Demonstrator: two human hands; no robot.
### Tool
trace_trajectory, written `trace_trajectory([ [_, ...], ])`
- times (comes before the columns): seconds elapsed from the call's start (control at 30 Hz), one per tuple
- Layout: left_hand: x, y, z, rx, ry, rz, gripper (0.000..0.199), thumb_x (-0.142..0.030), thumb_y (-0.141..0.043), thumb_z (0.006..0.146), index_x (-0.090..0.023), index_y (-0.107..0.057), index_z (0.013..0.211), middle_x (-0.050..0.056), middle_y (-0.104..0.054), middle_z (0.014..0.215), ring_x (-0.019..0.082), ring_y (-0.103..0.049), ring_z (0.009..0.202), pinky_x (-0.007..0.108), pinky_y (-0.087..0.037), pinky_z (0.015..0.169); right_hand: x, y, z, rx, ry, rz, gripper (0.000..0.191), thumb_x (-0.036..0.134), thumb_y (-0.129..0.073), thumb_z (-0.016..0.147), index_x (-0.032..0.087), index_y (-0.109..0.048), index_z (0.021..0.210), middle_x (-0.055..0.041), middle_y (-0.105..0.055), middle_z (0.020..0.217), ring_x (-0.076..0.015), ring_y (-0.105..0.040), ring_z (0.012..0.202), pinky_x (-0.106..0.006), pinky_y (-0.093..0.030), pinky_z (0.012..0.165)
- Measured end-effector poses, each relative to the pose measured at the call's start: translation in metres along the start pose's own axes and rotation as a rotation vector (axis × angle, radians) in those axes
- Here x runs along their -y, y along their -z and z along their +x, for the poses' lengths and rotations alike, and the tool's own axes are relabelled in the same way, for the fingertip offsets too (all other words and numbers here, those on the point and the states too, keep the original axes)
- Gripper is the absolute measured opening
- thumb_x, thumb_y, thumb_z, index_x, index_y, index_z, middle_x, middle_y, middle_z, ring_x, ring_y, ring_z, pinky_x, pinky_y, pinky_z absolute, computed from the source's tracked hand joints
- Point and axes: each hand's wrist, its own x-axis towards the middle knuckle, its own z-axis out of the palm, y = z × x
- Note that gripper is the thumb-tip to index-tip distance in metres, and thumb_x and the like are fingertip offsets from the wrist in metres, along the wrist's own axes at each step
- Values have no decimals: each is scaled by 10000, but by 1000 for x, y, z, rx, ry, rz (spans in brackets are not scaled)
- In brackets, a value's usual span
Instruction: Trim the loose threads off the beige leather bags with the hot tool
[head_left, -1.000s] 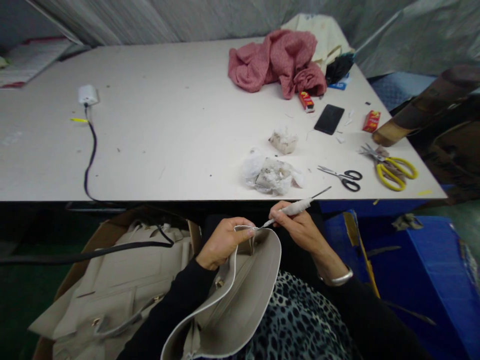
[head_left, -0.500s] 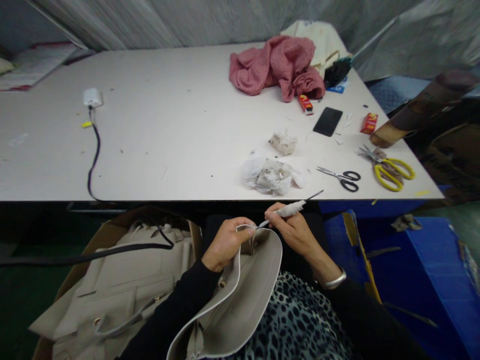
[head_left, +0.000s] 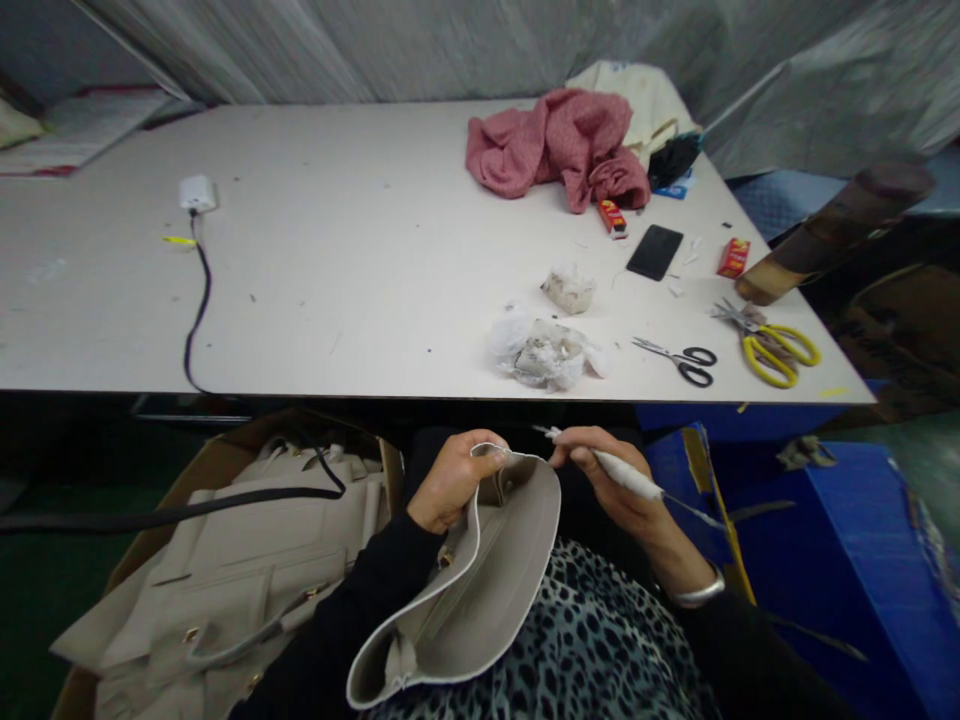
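- Beige bag (head_left: 517, 570), mouth open, lay on the spotted fabric (head_left: 607, 620) over the person's lap, below the near edge of the counter (head_left: 337, 250).
- Both hands were closed: the left hand (head_left: 459, 478) pinched the bag's rim; the right hand (head_left: 611, 478) curled around a white-wrapped tool (head_left: 628, 474), one thin end near the rim but apart from it.
- Black-handled scissors (head_left: 694, 366) and yellow-handled scissors (head_left: 784, 350) lay on the counter.
- More beige bags (head_left: 255, 540) filled a cardboard box (head_left: 393, 470) to the left.

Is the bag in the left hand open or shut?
Open. The bag gapes: its edges stand apart, and its inside shows between them. The left hand holds the rim.
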Motion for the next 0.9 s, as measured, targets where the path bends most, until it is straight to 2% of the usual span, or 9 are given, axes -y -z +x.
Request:
trace_trajectory([
  [0.07, 0, -1, -1, -25, -46, 72, 224, -334, -768, 679, -147, -700, 780, 17, -649, 695, 151, -541, 651, 280, -408, 658, -3, -12, -2, -115, -157, 103, 243, 421, -516, 1071, 274, -669, 1189, -26, -768, 919, -181, -734, 866, -318, -568, 827],
  [0.1, 0, -2, -2, -38, -71, 112, 210, -327, -756, 691, -145, -705, 780, 20, -654, 699, 154, -547, 661, 282, -409, 667, -4, -19, -2, -120, -215, 130, 257, 443, -528, 1060, 266, -669, 1183, -35, -774, 950, -190, -742, 894, -318, -570, 833],
  [0.17, 1, -3, -5, -60, -118, 182, 189, -317, -740, 718, -144, -718, 791, 31, -677, 727, 168, -572, 697, 288, -419, 694, -2, -32, -1, -75, -278, 116, 255, 473, -621, 1001, 249, -687, 1100, -42, -768, 990, -199, -732, 919, -306, -558, 828],
  [0.3, 3, -3, -13, -40, -160, 244, 163, -288, -733, 740, -146, -735, 821, 48, -713, 792, 190, -609, 748, 301, -450, 727, 7, -46, 1, 10, -325, -43, 245, 451, -766, 880, 239, -691, 974, -6, -720, 886, -161, -645, 763, -258, -495, 694],
  [0.43, 7, -3, -23, -50, -175, 266, 143, -255, -747, 723, -150, -745, 820, 48, -719, 799, 196, -616, 769, 301, -465, 731, 12, -47, 0, 56, -342, -117, 226, 430, -763, 870, 229, -677, 927, 12, -667, 778, -143, -578, 672, -234, -428, 595],
  [0.57, 10, -4, -29, -19, -140, 190, 215, -297, -805, 720, -144, -736, 854, 53, -720, 819, 193, -621, 776, 301, -475, 735, 10, -48, -2, 61, -342, -139, 205, 404, -758, 867, 221, -678, 914, 16, -655, 753, -143, -568, 665, -236, -424, 602],
  [0.73, 8, -4, -40, -1, -174, 125, 287, -318, -867, 697, -160, -674, 841, 18, -663, 824, 159, -583, 772, 275, -453, 729, 8, -50, -7, 91, -353, -159, 257, 478, -755, 862, 225, -728, 900, -13, -680, 794, -164, -598, 687, -262, -445, 619],
  [0.83, 7, -2, -49, 42, -176, -17, 313, -294, -886, 661, -155, -673, 843, 15, -635, 833, 144, -566, 767, 273, -444, 738, 13, -49, -13, 60, -276, -208, 289, 521, -723, 878, 233, -759, 873, -36, -667, 793, -187, -608, 694, -299, -461, 643],
  [0.9, 9, 2, -51, 119, -175, -217, 380, -366, -891, 660, -151, -684, 896, 40, -650, 879, 160, -594, 792, 296, -467, 769, 19, -44, -20, 4, -241, -214, 276, 519, -741, 859, 244, -766, 876, -51, -695, 833, -213, -638, 727, -321, -485, 663],
])
